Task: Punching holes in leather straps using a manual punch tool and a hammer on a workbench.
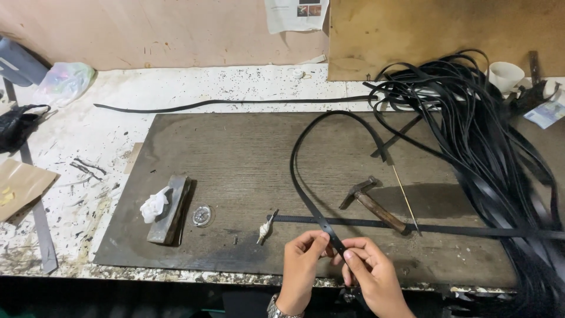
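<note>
Both hands are pinching one black strap (306, 197) at the near edge of the dark board (235, 159): the left hand (301, 265) and right hand (372, 272) are gripping its end (a hammer (371, 203) is lying just beyond).

Lighting was even, moderately bright, from overhead. The hammer (373, 205) cast a soft shadow rightward. Focus was sharp; slight wide-angle bowing at edges; bottom edge was dark.

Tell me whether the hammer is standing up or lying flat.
Lying flat: the hammer rests on its side on the dark board, handle along the surface.
</note>
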